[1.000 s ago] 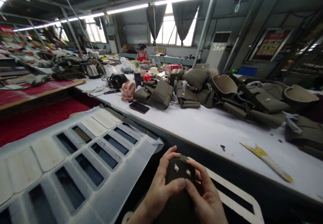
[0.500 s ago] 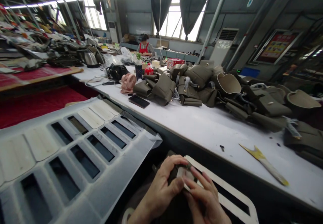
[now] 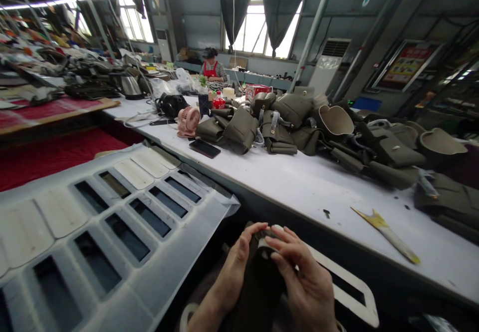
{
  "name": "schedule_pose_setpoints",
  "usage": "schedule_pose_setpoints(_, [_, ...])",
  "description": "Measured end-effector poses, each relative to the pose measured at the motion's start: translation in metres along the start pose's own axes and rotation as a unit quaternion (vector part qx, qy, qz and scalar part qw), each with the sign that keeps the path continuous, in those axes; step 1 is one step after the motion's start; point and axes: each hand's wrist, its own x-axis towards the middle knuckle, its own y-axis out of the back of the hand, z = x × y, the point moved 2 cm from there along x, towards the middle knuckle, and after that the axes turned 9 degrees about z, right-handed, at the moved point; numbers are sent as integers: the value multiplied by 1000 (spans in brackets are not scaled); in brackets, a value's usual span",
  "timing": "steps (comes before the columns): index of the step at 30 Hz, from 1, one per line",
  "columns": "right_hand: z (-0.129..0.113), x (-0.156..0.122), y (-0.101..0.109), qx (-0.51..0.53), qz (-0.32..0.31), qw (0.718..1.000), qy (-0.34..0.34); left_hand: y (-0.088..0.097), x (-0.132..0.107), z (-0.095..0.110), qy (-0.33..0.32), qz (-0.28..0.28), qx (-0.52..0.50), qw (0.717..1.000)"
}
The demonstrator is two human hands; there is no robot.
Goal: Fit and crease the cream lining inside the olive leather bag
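Between my hands is a dark olive leather bag piece (image 3: pixel 260 289), low in the head view. My left hand (image 3: pixel 235 267) wraps along its left side, fingertips over the top edge. My right hand (image 3: pixel 305 277) closes on its upper right, thumb and fingers pressed at the edge. A small pale patch shows at the top between the fingers; I cannot make out what it is. Behind my right hand, a white slotted board (image 3: pixel 348 292) with rounded corners sticks out to the right. The lower part of the leather piece fades into shadow.
On the white table (image 3: pixel 239 177) lie a phone (image 3: pixel 204 148), a pink fan (image 3: pixel 188 121), a yellow-ended flat tool (image 3: pixel 387 234) and a heap of olive bags (image 3: pixel 295 112). At left stands a pale slotted tray (image 3: pixel 149 282) with white panels. Another person (image 3: pixel 214 70) sits far back.
My left hand has straightened along the leather piece's side, its thumb lifted from the middle. My right hand has moved up over the top edge, and more of the dark leather shows.
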Motion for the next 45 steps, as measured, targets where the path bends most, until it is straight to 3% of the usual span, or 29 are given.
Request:
schedule_pose_setpoints(4, [22,5,-12,67,12,989,-129,-2,-6,10,-3,-12,44,999])
schedule_pose_setpoints(7, [25,0,-19,77,30,983,-165,-2,-6,14,-15,-24,81,996])
schedule_pose_setpoints(14, [22,2,-27,59,58,983,-163,-2,-6,21,-57,-28,189,980])
schedule_pose_setpoints(21, [18,1,-30,25,90,982,-165,-2,-9,20,-49,-18,177,983])
schedule_pose_setpoints(28, [15,8,-35,57,75,976,-196,1,-7,20,-37,21,228,973])
schedule_pose_setpoints(32, [21,0,-23,127,122,946,-272,6,-8,22,7,24,192,981])
schedule_pose_setpoints(35, [27,-18,-15,112,113,934,-320,10,-8,21,62,40,123,990])
schedule_pose_setpoints(40, [18,-32,-26,168,53,931,-321,9,-11,19,74,95,63,991])
schedule_pose_setpoints(45, [-1,-24,-39,108,83,949,-285,2,-17,25,77,117,38,989])
